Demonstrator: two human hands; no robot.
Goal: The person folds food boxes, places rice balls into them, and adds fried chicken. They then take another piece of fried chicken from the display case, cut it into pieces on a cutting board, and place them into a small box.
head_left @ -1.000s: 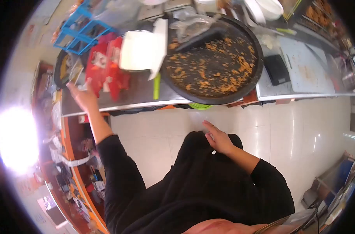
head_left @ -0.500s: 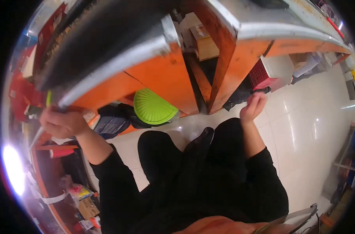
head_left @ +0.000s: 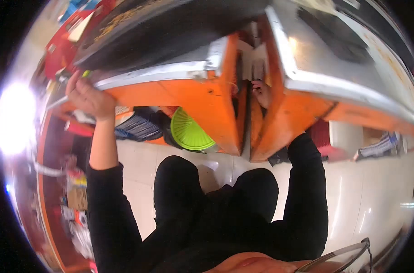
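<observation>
My left hand is up at the silver-edged rim of the left orange table, its fingers bent over the metal edge. A small yellow-green bit shows just beyond those fingers. My right arm passes beneath the right orange table. Through the narrow gap between the two tables I see part of my right hand, fingers raised near a greyish-brown item. The table's leg panel hides the rest of that hand, and blur obscures what its fingers touch.
Under the left table sits a green ribbed round piece beside dark folded goods. A dark red stack and a white box stand under the right table. Shelving with packages runs along the left. Tiled floor lies below.
My right hand has gone from beside the right table to underneath it, now showing in the gap. My left hand has opened out from a fist-like shape against the rim. My view has shifted.
</observation>
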